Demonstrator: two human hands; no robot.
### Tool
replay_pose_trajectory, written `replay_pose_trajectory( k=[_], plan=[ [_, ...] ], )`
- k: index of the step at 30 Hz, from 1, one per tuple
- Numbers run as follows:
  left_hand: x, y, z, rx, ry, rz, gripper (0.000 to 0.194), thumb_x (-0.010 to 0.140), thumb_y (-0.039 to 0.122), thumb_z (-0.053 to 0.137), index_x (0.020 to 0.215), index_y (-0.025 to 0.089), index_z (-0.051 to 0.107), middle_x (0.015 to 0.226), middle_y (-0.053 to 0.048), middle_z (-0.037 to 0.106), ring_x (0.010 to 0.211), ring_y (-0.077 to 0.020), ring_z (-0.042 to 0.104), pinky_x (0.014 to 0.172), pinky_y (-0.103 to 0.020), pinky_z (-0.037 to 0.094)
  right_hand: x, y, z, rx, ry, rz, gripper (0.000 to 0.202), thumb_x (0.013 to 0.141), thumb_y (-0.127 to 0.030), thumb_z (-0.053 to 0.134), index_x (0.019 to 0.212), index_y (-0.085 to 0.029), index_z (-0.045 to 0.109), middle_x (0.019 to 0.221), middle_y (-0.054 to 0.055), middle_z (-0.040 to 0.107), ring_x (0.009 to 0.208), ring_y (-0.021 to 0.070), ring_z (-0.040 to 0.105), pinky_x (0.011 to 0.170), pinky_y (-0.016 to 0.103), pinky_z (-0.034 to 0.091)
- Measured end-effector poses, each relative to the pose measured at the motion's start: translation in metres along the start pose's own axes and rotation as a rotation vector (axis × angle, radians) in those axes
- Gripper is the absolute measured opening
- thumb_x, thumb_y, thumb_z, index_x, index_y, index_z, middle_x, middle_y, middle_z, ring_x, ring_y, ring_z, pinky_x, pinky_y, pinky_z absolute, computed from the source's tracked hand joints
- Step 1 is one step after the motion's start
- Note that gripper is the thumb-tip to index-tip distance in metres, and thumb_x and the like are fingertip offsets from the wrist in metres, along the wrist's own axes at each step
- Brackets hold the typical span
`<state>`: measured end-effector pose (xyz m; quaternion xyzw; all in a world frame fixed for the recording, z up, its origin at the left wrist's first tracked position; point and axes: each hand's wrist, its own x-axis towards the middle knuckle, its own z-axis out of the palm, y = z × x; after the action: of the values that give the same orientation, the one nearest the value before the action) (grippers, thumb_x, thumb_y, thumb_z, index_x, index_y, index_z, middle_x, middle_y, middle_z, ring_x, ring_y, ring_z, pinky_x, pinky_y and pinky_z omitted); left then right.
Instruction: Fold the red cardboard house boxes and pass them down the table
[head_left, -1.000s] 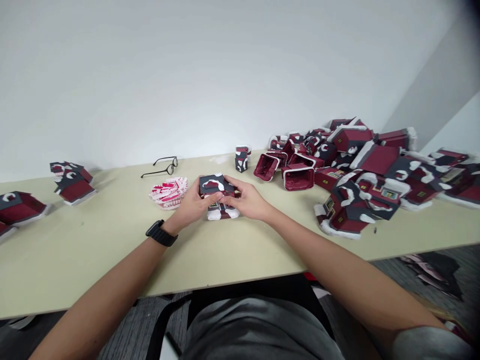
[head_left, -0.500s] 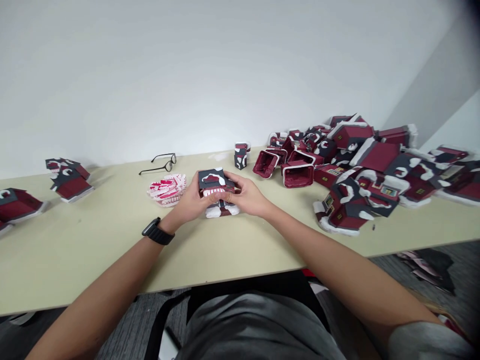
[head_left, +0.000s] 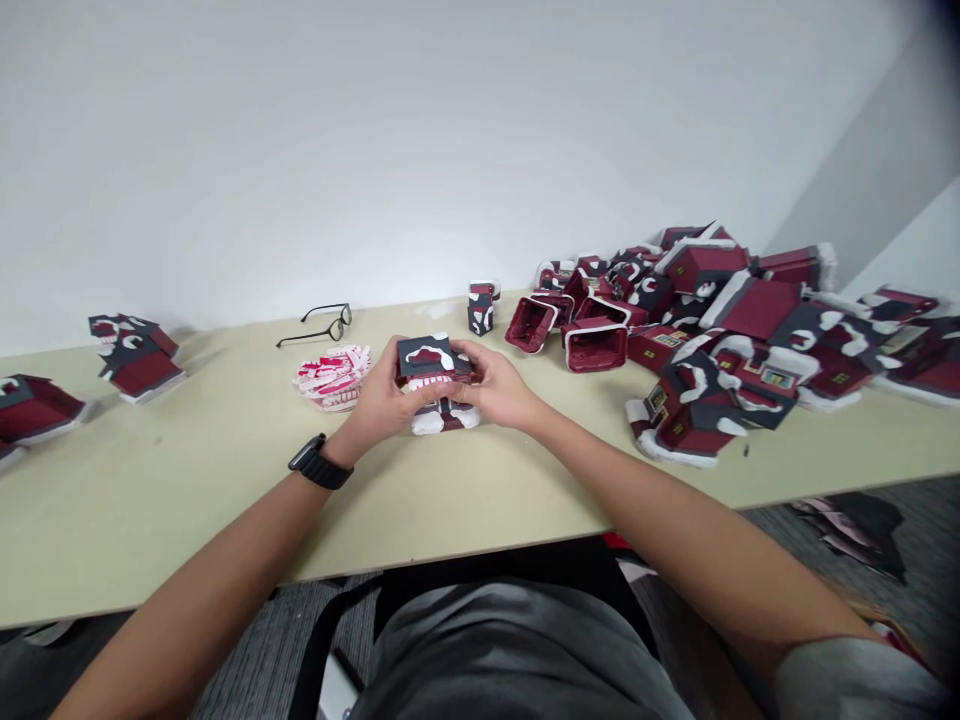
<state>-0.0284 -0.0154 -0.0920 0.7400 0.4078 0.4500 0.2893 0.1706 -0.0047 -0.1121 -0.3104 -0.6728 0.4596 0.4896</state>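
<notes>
A small model house [head_left: 429, 356] with a dark, white-patched roof and dark red walls stands on the table in front of me. My left hand [head_left: 384, 395] grips its left side, and my right hand [head_left: 496, 388] grips its right side. Both thumbs meet at the front, below the roof edge, and cover part of the wall. The white and dark red base shows beneath them. Just left of my left hand lies a clear bag of red and white striped pieces [head_left: 331, 377].
Black glasses [head_left: 326, 327] lie behind the bag. A small dark piece [head_left: 481, 308] stands behind my right hand. Many model houses [head_left: 757, 310] are heaped at the right, some showing open undersides [head_left: 597, 347]. More houses [head_left: 141, 362] sit at the far left of the table [head_left: 187, 500].
</notes>
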Motion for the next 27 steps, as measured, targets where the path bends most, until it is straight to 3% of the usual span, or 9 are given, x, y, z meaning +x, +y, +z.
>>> replay_pose_trajectory(
  k=[4, 8, 14, 17, 20, 24, 27],
  plan=[
    [0.005, -0.004, -0.012, -0.014, -0.119, -0.027, 0.068, 0.076, 0.051, 0.087, 0.129, 0.023, 0.054, 0.12, -0.009, 0.064, 0.11, -0.0268, 0.063, 0.09, -0.037, 0.052, -0.001, -0.004, 0.0, -0.099, 0.067, 0.002, 0.065, 0.068, -0.048, 0.088, 0.12, -0.019, 0.063, 0.12, 0.009, 0.071, 0.105, 0.0256, 0.067, 0.094, 0.04, 0.054],
    [0.008, 0.0, -0.023, -0.01, -0.141, 0.04, 0.088, 0.068, 0.045, 0.093, 0.141, 0.028, 0.046, 0.133, -0.01, 0.059, 0.12, -0.0283, 0.061, 0.099, -0.038, 0.051, -0.004, -0.011, 0.0, -0.14, 0.059, 0.002, 0.062, 0.069, -0.043, 0.088, 0.12, -0.02, 0.061, 0.121, 0.008, 0.07, 0.111, 0.0257, 0.065, 0.098, 0.04, 0.052],
    [-0.003, 0.02, -0.032, 0.467, -0.185, 0.146, 0.068, 0.074, 0.052, 0.087, 0.128, 0.024, 0.058, 0.126, -0.01, 0.063, 0.113, -0.0318, 0.062, 0.097, -0.043, 0.05, -0.007, -0.011, -0.001, -0.121, -0.103, 0.01, 0.06, 0.072, -0.037, 0.088, 0.122, -0.02, 0.06, 0.122, 0.007, 0.068, 0.106, 0.0226, 0.065, 0.093, 0.037, 0.053],
    [-0.02, 0.028, -0.036, 0.559, -0.237, 0.197, 0.053, 0.083, 0.05, 0.079, 0.125, 0.023, 0.059, 0.121, -0.01, 0.065, 0.11, -0.0314, 0.063, 0.093, -0.042, 0.051, -0.009, -0.013, 0.001, -0.05, -0.189, 0.027, 0.058, 0.075, -0.038, 0.086, 0.125, -0.022, 0.06, 0.129, 0.008, 0.066, 0.115, 0.0224, 0.063, 0.095, 0.036, 0.054],
    [-0.042, 0.036, -0.045, 0.588, -0.274, 0.194, 0.051, 0.086, 0.045, 0.077, 0.129, 0.025, 0.058, 0.125, -0.011, 0.063, 0.111, -0.0313, 0.064, 0.091, -0.041, 0.052, -0.01, -0.018, 0.0, 0.016, -0.22, 0.045, 0.053, 0.081, -0.043, 0.081, 0.126, -0.023, 0.061, 0.128, 0.01, 0.066, 0.115, 0.0224, 0.064, 0.097, 0.039, 0.054],
    [-0.074, 0.04, -0.075, 0.611, -0.271, 0.114, 0.056, 0.087, 0.043, 0.075, 0.138, 0.03, 0.057, 0.137, -0.011, 0.061, 0.119, -0.0319, 0.063, 0.096, -0.041, 0.054, -0.01, -0.02, -0.003, 0.013, -0.211, 0.054, 0.041, 0.089, -0.05, 0.073, 0.119, -0.023, 0.067, 0.123, 0.009, 0.07, 0.118, 0.0242, 0.064, 0.103, 0.044, 0.051],
    [-0.095, 0.033, -0.122, 0.692, -0.24, 0.01, 0.055, 0.089, 0.05, 0.072, 0.139, 0.033, 0.057, 0.14, -0.01, 0.059, 0.123, -0.032, 0.061, 0.101, -0.042, 0.052, -0.011, -0.019, -0.004, 0.013, -0.218, 0.089, 0.038, 0.091, -0.051, 0.07, 0.117, -0.023, 0.069, 0.12, 0.009, 0.071, 0.113, 0.0237, 0.066, 0.096, 0.041, 0.054]
  ],
)
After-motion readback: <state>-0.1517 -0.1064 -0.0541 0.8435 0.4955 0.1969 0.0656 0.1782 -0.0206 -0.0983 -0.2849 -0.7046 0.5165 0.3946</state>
